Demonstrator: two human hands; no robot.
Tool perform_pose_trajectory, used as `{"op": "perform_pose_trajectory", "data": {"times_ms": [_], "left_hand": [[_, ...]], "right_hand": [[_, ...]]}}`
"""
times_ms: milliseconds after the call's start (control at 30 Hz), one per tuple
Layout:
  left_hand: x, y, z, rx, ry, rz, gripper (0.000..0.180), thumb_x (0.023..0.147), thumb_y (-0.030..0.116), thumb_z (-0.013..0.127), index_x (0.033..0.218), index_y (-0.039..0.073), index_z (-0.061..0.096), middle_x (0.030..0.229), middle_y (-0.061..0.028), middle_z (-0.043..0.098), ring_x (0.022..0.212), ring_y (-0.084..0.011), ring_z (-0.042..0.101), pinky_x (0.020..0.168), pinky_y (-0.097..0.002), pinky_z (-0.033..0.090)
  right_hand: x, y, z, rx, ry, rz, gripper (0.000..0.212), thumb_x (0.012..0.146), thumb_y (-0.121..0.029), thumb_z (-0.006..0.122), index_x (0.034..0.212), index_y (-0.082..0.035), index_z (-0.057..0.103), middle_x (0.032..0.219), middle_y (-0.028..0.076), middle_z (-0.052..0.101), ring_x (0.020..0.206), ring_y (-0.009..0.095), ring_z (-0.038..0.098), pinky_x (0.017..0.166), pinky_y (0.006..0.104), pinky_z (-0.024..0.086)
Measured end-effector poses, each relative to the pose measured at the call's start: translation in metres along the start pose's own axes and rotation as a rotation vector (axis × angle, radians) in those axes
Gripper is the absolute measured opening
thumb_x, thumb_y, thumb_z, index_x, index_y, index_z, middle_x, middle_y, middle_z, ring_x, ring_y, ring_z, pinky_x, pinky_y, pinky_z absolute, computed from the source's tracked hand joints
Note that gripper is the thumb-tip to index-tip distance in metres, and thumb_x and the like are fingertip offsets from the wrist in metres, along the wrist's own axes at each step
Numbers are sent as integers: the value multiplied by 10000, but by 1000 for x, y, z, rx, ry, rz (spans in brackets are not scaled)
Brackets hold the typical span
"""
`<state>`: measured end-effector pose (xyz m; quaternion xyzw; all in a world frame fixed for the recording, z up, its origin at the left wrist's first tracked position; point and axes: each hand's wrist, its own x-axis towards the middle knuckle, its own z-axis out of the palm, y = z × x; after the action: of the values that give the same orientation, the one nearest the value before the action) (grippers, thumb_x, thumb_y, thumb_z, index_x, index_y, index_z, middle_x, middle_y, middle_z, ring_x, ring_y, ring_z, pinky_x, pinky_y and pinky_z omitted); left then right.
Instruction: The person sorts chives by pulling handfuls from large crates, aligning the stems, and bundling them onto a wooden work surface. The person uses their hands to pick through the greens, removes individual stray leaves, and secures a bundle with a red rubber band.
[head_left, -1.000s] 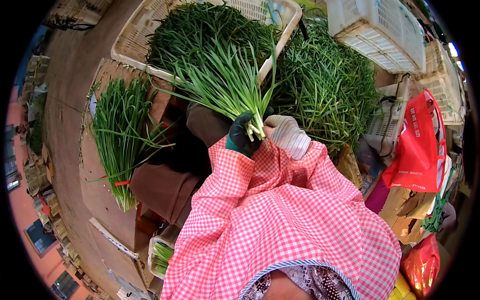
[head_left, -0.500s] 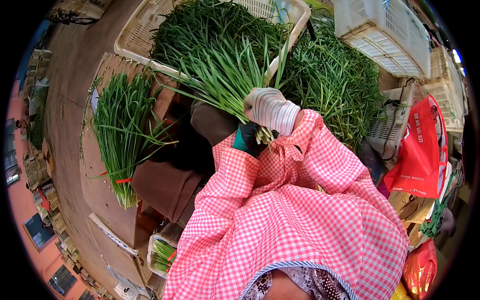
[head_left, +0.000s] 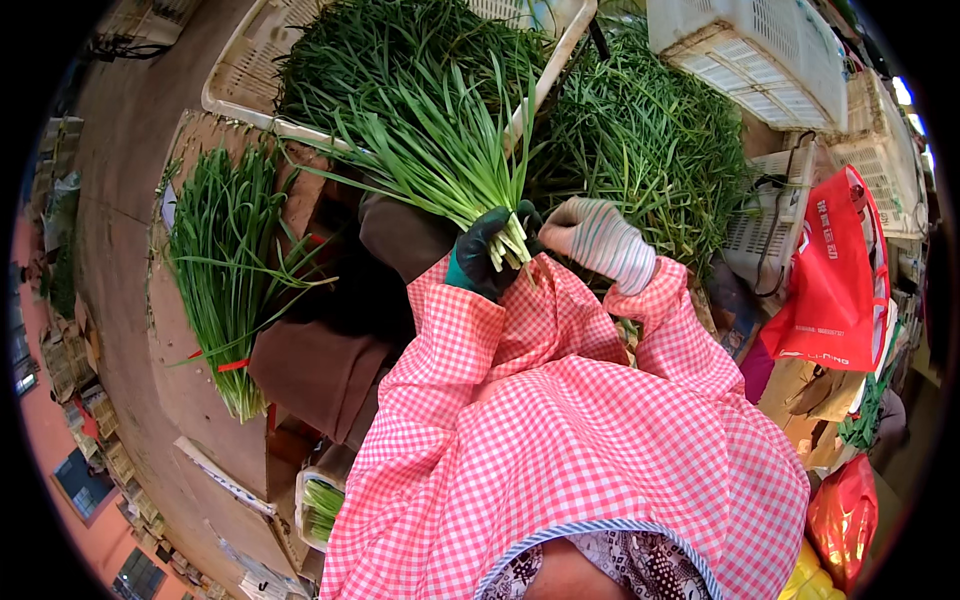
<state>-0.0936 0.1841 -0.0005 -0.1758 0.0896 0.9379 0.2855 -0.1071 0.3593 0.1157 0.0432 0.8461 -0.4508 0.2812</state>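
Observation:
My left hand (head_left: 483,250), in a black and green glove, is wrapped round a bunch of garlic chives (head_left: 450,165). The pale cut ends point toward me and the green leaves fan out away from me. Just right of the stem ends is my right hand (head_left: 600,240), in a striped white knit glove. Its fingers are curled and pressed together; what they hold, if anything, is hidden. On the brown board to the left lies another bunch of chives (head_left: 228,270), bound near its base with a red tie (head_left: 234,365).
Loose chives fill a white plastic crate (head_left: 235,85) ahead, and a big heap of greens (head_left: 640,150) lies to its right. White crates (head_left: 760,60) stand at the far right beside a red bag (head_left: 825,285). Low on the left is a small tub (head_left: 308,515) of chives.
My right hand has come off the bunch and moved right and toward me. The bunch stays in my left hand, whose dark glove now shows more. The whole view has shifted slightly.

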Motion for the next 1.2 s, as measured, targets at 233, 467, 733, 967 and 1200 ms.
{"op": "perform_pose_trajectory", "data": {"times_ms": [233, 467, 733, 967, 1200], "left_hand": [[-1, 3, 14, -27, -177, -92, 463, 836, 205, 585, 1222, -31, 483, 1176, -168, 576, 1102, -317, 548, 970, -541, 406], [-1, -1, 20, 29, -76, 11, 548, 807, 171, 613, 1261, -70, 424, 1188, -207, 554, 1080, -352, 548, 962, -469, 434], [-5, -1, 33, -26, -1, -7, 447, 783, 136, 617, 1163, -76, 514, 1095, -213, 600, 1021, -336, 580, 929, -449, 459], [-2, -2, 8, -82, -81, -15, 278, 780, 128, 564, 990, -51, 600, 1012, -191, 630, 936, -336, 610, 871, -466, 477], [-5, -8, 45, 9, 214, 129, 324, 816, 119, 592, 1078, -70, 564, 913, -167, 640, 835, -279, 626, 806, -387, 516]], "right_hand": [[-5, 44, 53, -336, -82, -106, 297, 794, -318, 579, 904, -56, 668, 786, 167, 636, 767, 322, 615, 699, 382, 479], [11, 31, 37, -370, -56, -157, 291, 797, -318, 584, 863, -47, 667, 792, 173, 634, 784, 346, 606, 716, 408, 471], [3, 22, 3, 18, 112, -59, 252, 786, -268, 590, 881, -53, 681, 791, 119, 672, 739, 288, 645, 686, 336, 506], [50, 6, 32, -164, 143, -94, 258, 769, -237, 592, 853, -4, 665, 804, 183, 649, 755, 310, 640, 694, 347, 497], [21, 8, 14, -83, 169, -95, 206, 732, -166, 586, 806, 11, 662, 704, 157, 649, 655, 237, 647, 637, 324, 507]]}}
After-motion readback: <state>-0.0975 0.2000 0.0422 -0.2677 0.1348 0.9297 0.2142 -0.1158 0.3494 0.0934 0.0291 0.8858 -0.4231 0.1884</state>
